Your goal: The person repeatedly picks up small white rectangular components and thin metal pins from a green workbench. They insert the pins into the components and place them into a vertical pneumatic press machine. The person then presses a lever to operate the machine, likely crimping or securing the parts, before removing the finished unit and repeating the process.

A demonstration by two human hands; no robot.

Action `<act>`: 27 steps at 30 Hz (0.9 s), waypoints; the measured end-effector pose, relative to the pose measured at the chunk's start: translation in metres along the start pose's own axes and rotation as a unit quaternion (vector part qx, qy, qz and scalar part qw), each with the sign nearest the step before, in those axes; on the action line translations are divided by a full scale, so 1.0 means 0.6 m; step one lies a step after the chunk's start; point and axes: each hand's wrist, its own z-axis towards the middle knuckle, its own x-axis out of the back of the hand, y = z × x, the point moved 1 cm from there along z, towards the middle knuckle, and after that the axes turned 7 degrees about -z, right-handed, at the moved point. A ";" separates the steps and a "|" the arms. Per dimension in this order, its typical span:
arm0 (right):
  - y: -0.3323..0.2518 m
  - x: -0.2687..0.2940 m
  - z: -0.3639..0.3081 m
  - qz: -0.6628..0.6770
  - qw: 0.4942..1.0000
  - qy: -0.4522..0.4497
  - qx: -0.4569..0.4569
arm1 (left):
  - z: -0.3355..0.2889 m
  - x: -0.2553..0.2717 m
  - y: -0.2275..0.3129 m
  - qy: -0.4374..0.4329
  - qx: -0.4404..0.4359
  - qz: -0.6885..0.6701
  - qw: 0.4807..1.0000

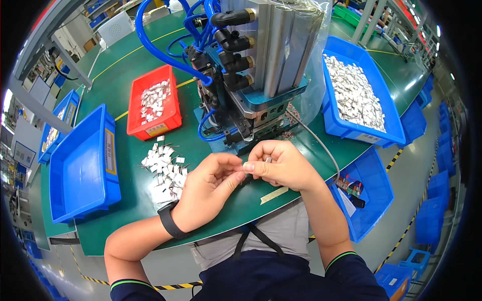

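My left hand (208,183), with a black band on its wrist, is closed in a pinch at the front of the green bench. Its thumb and fingertips meet those of my right hand (283,165), and whatever lies between them is mostly covered. A small white block (268,160) shows in the curled fingers of my right hand. Left of my left hand lies a loose pile of small white square blocks with thin wire leads (164,168). Just beyond both hands stands a metal press machine (261,108) with blue air hoses (145,40).
A red bin (173,113) holding white blocks stands behind the pile. At the left is a blue bin (80,170). A blue bin (334,120) full of white blocks stands right, above a lower blue bin (374,195) with assorted parts. A grey cable (321,140) crosses the bench.
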 end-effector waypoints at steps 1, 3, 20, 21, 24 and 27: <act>-0.001 0.000 -0.001 -0.002 1.000 -0.004 0.004 | 0.000 0.000 -0.001 0.001 -0.007 -0.009 1.000; -0.003 0.000 -0.003 -0.006 1.000 -0.012 0.010 | 0.001 0.001 -0.003 0.007 -0.027 -0.036 0.999; 0.021 0.025 -0.014 0.191 0.972 0.124 0.058 | -0.021 -0.004 -0.030 -0.077 -0.132 0.129 0.980; 0.022 0.025 -0.010 0.200 0.967 0.143 0.063 | -0.023 -0.008 -0.022 -0.101 -0.138 0.161 0.972; 0.019 0.021 -0.003 0.209 0.958 0.183 0.066 | -0.025 -0.015 -0.025 -0.141 -0.179 0.219 0.949; 0.015 0.019 0.002 0.200 0.957 0.201 0.060 | -0.023 -0.015 -0.026 -0.155 -0.206 0.234 0.937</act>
